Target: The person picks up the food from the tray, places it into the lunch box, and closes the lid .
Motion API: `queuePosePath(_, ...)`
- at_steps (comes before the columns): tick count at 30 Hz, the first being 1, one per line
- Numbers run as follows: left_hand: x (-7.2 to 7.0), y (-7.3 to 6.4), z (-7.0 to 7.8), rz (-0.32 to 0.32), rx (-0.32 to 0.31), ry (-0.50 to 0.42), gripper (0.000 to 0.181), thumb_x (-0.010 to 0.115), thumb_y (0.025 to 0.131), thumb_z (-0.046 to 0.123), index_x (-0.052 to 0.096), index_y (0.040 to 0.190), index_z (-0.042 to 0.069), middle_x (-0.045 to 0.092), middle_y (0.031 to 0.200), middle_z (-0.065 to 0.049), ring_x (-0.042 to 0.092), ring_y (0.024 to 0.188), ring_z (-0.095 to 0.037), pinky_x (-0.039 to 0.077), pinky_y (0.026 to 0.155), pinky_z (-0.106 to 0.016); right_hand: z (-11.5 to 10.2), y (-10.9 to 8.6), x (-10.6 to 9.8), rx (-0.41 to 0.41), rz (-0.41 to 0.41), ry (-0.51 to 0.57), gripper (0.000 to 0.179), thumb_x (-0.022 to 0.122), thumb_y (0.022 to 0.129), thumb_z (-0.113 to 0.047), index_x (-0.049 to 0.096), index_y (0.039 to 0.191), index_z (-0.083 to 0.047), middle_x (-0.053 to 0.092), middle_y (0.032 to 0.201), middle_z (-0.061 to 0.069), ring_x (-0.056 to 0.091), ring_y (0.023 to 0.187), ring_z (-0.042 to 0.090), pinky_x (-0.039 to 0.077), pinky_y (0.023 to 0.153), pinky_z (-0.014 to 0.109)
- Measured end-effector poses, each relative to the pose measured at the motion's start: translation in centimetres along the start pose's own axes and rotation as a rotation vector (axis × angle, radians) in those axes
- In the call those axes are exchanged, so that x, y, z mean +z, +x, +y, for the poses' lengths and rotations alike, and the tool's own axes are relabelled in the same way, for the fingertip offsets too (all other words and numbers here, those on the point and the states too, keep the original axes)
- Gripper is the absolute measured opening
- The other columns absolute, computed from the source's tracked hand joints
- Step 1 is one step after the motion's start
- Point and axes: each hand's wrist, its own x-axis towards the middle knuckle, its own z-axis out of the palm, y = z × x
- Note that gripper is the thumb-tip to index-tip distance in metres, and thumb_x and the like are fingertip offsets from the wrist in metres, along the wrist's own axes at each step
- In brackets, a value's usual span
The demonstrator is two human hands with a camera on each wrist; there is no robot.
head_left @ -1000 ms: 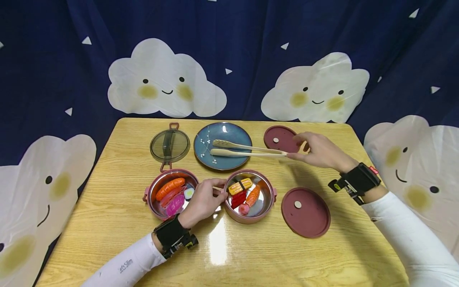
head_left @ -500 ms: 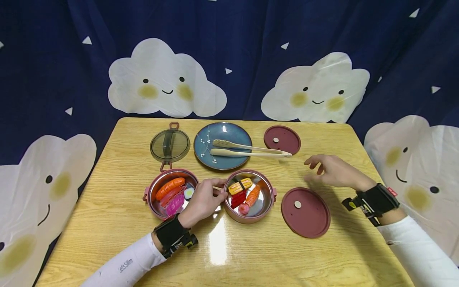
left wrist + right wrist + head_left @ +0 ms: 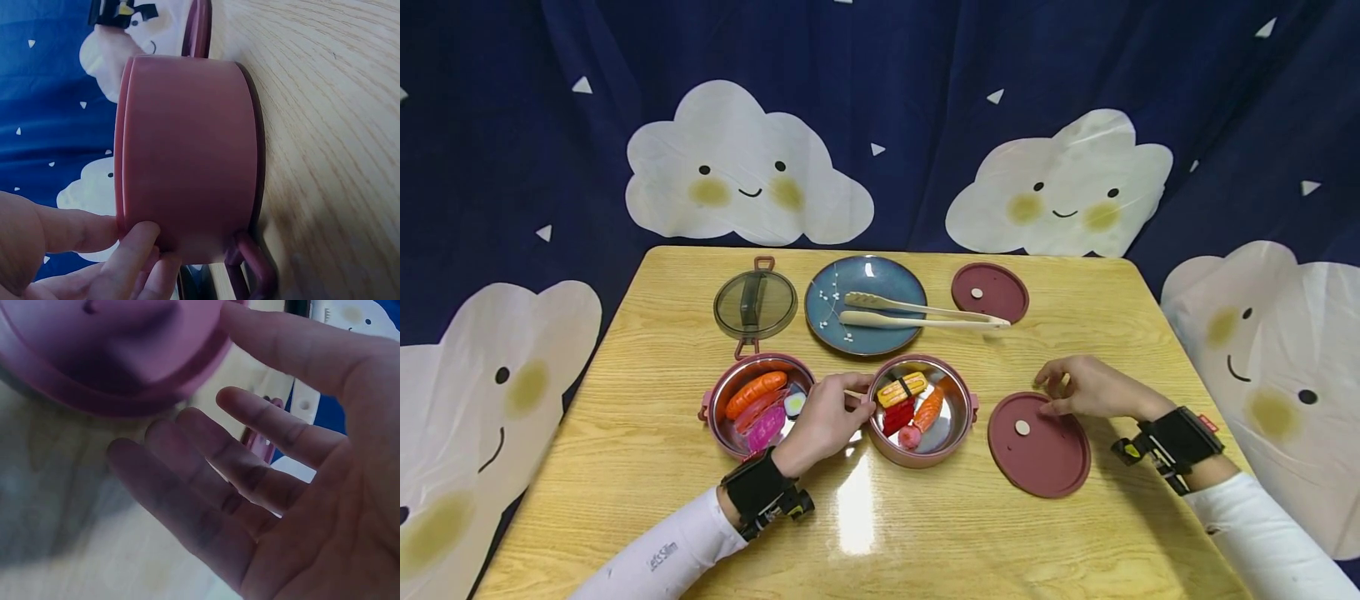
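Note:
My left hand (image 3: 827, 417) grips the left side of a dusty-pink pot (image 3: 973, 407), thumb at its rim and fingertips on its outer wall (image 3: 187, 144). Inside lie toy sushi pieces: a yellow one with a black band (image 3: 902, 389), a red one (image 3: 898, 416) and an orange shrimp-like one (image 3: 930, 408). Over the far right edge of a round maroon lid (image 3: 1045, 458) hovers my right hand (image 3: 1093, 387). Its fingers are spread and slightly bent beside the lid's rim in the right wrist view, holding nothing.
A second pink pot (image 3: 706, 407) with more toy sushi stands at left, partly behind my left hand. Beige tongs (image 3: 917, 323) lie across a blue plate (image 3: 865, 340). At the back are a smaller maroon lid (image 3: 1000, 292) and a glass lid (image 3: 775, 304).
My right hand has let go of the tongs, leaving them on the plate, and has moved toward me to the near maroon lid. The left hand has stayed on the pot.

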Motion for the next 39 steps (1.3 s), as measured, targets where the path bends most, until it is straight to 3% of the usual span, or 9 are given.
queuePosePath(7,0.0,0.0,-0.1,0.004,0.000,0.000,0.036,0.072,0.098,0.003,0.070,0.134,0.002,0.077,0.116,-0.017,0.076,0.096,-0.024,0.058,0.072,-0.025,0.5,-0.1,0.8,0.021,-0.003,0.021,0.022,0.087,0.087,-0.016,0.076,0.106,-0.014,0.070,0.090,-0.002,0.059,0.080,0.010,0.050,0.068,0.023)
queuePosePath(13,0.0,0.0,0.0,0.003,-0.007,-0.003,0.036,0.071,0.098,0.004,0.070,0.135,0.002,0.077,0.117,-0.016,0.076,0.097,-0.024,0.059,0.072,-0.027,1.0,0.0,1.1,0.004,0.014,-0.013,0.019,0.081,0.088,-0.002,0.078,0.100,-0.016,0.071,0.088,-0.004,0.060,0.081,0.007,0.051,0.069,0.023)
queuePosePath(32,-0.1,0.3,0.0,-0.024,-0.037,-0.017,0.039,0.072,0.097,0.001,0.069,0.136,0.002,0.074,0.124,-0.016,0.075,0.096,-0.020,0.057,0.070,-0.024,0.9,-0.4,0.6,-0.030,0.050,-0.003,0.022,0.076,0.090,0.003,0.077,0.101,-0.015,0.074,0.092,0.002,0.061,0.081,0.006,0.052,0.069,0.022)
queuePosePath(39,-0.3,0.5,0.1,-0.035,-0.055,-0.037,0.039,0.072,0.096,-0.001,0.069,0.135,0.000,0.074,0.126,-0.016,0.073,0.091,-0.018,0.056,0.067,-0.024,0.4,-0.9,0.0,-0.007,0.070,-0.012,0.028,0.071,0.090,0.008,0.077,0.102,-0.017,0.071,0.088,-0.004,0.060,0.079,0.006,0.051,0.070,0.022)
